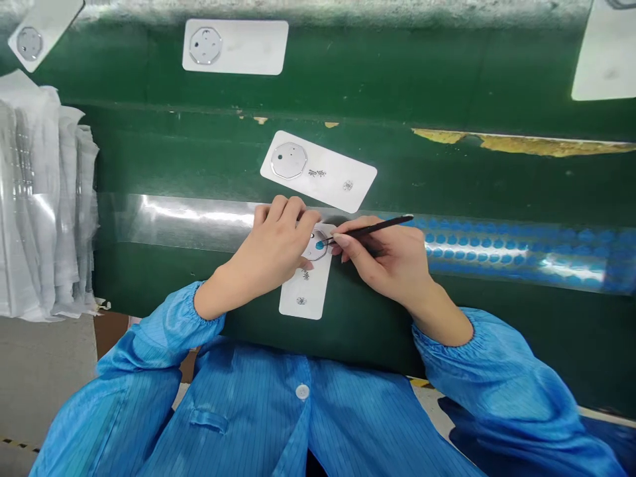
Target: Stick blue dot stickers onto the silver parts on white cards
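Note:
A white rounded panel (303, 301) with an octagonal ring and small black print lies on the green bench in front of me. My left hand (279, 242) grips its upper left side, fingers bent over the edge and thumb on the face, hiding part of the ring. Black tweezers (380, 226) are pinched in my right hand (392, 255), their tips reaching into the ring. At those tips is a small blue round sticker (319, 245) on the panel's face; whether the tips still hold it I cannot tell.
Under my hands runs a transparent film strip (199, 222), bearing rows of blue dots (472, 246) on the right. Beyond lie a printed panel (318, 171), a plain one (235, 46) and others at the corners. Stacked translucent bags (44, 199) stand left. The bench has a chipped ledge (521, 144).

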The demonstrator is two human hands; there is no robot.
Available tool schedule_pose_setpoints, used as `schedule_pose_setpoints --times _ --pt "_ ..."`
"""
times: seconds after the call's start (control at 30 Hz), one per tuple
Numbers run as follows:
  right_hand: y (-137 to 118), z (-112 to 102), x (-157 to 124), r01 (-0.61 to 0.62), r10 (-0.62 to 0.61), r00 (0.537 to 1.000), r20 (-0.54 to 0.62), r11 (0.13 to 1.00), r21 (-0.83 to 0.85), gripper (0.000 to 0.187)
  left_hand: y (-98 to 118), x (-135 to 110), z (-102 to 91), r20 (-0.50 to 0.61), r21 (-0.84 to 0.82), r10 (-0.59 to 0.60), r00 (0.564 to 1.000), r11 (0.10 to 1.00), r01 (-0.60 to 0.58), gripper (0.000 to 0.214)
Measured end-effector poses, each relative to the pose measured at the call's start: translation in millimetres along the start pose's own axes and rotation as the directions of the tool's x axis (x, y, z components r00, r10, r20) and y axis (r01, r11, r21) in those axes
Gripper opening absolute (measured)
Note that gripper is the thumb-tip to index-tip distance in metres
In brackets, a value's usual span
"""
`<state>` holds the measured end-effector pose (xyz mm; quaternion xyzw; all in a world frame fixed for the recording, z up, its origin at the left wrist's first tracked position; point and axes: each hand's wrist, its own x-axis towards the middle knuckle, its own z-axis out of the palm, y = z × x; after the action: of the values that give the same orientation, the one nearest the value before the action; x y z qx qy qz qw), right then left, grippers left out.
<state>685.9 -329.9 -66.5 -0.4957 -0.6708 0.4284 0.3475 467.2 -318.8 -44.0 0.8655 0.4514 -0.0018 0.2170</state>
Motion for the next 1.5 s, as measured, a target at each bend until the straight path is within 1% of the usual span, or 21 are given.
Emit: schedule_pose_setpoints --times 0.13,0.2,0.23,0.3,0.37,0.4,0.43,0.47,0.5,0.53,0.57,0.6,0.67,0.77,1.0,1.07,1.13,1.23,1.3,1.4,1.5 --pt "2 2 -5 0.067 -0.064 0.994 -0.09 0.997 0.026 0.019 -6 2 0.2 -0.048 -0.051 0.018 0.999 0.998 -0.021 0.06" --pt "2 3 -7 0.066 -0.057 0.986 -0.159 0.997 0.05 0.021 -8 1 -0.4 -0.063 -0.163 0.044 0.997 0.985 -0.054 0.057" --pt "2 3 -7 0.073 -0.063 0.976 -0.21 0.996 0.043 0.023 -9 0 -0.6 -0.057 -0.261 0.049 0.997 0.963 -0.062 0.056" --pt "-1 4 -6 0.122 -0.111 0.931 -0.347 0.992 0.011 0.027 -10 -2 -0.3 -0.04 -0.508 0.034 0.999 0.86 -0.049 0.054" --pt "-6 4 -5 0.184 -0.153 0.871 -0.467 0.983 0.022 0.025 -11 -3 0.9 -0.044 -0.726 -0.018 0.999 0.687 -0.019 0.049" --pt "-9 4 -5 0.191 -0.143 0.862 -0.487 0.98 0.051 0.022 -12 -3 1.7 -0.056 -0.799 -0.055 0.997 0.602 -0.011 0.046" --pt "-12 4 -5 0.165 -0.105 0.881 -0.461 0.982 0.09 0.019 -12 -3 2.3 -0.071 -0.849 -0.094 0.993 0.528 -0.01 0.045" --pt "-16 3 -5 0.106 -0.045 0.919 -0.391 0.985 0.136 0.017 -12 -3 2.7 -0.079 -0.887 -0.127 0.989 0.462 -0.011 0.045" --pt "-19 3 -6 0.022 0.033 0.957 -0.289 0.983 0.184 0.019 -12 -3 2.8 -0.079 -0.914 -0.152 0.985 0.405 -0.011 0.046" --pt "-22 3 -6 -0.074 0.116 0.978 -0.172 0.97 0.233 0.023 -12 -3 2.9 -0.071 -0.935 -0.162 0.984 0.356 -0.009 0.048" --pt "-25 4 -7 -0.171 0.193 0.98 -0.051 0.944 0.282 0.028 -11 -2 2.8 -0.062 -0.95 -0.165 0.984 0.313 -0.007 0.05" --pt "-27 4 -8 -0.256 0.254 0.966 0.048 0.908 0.332 0.033 -11 -2 2.9 -0.054 -0.96 -0.163 0.985 0.278 -0.006 0.051" --pt "-30 6 -8 -0.373 0.341 0.928 0.151 0.832 0.41 0.037 -8 -2 4.0 -0.056 -0.968 -0.159 0.986 0.252 -0.014 0.052" --pt "-30 10 -8 -0.432 0.41 0.9 0.148 0.789 0.438 0.039 -5 -2 8.2 -0.087 -0.958 -0.17 0.982 0.286 -0.035 0.052" --pt "-25 15 -8 -0.373 0.392 0.919 0.029 0.846 0.381 0.042 3 -6 15.1 -0.107 -0.91 -0.178 0.978 0.414 -0.024 0.049" --pt "-25 17 -9 -0.355 0.384 0.923 -0.01 0.861 0.365 0.041 3 -7 14.7 -0.112 -0.907 -0.183 0.977 0.421 -0.025 0.049" --pt "-26 17 -9 -0.352 0.385 0.923 -0.012 0.856 0.379 0.04 3 -7 14.0 -0.096 -0.93 -0.18 0.979 0.366 -0.024 0.05" --pt "-26 17 -9 -0.365 0.38 0.924 0.052 0.828 0.426 0.039 1 -4 13.0 -0.051 -0.976 -0.204 0.978 0.217 -0.005 0.054" --pt "-26 16 -10 -0.354 0.359 0.93 0.076 0.822 0.446 0.04 1 -3 12.8 -0.032 -0.99 -0.242 0.97 0.143 0.003 0.056" --pt "-25 16 -12 -0.314 0.323 0.945 0.058 0.838 0.445 0.039 1 -2 12.8 -0.04 -0.996 -0.277 0.96 0.092 -0.015 0.059" --pt "-24 18 -14 -0.282 0.3 0.954 0.027 0.856 0.433 0.037 1 -1 12.5 -0.056 -0.996 -0.293 0.955 0.079 -0.034 0.059"
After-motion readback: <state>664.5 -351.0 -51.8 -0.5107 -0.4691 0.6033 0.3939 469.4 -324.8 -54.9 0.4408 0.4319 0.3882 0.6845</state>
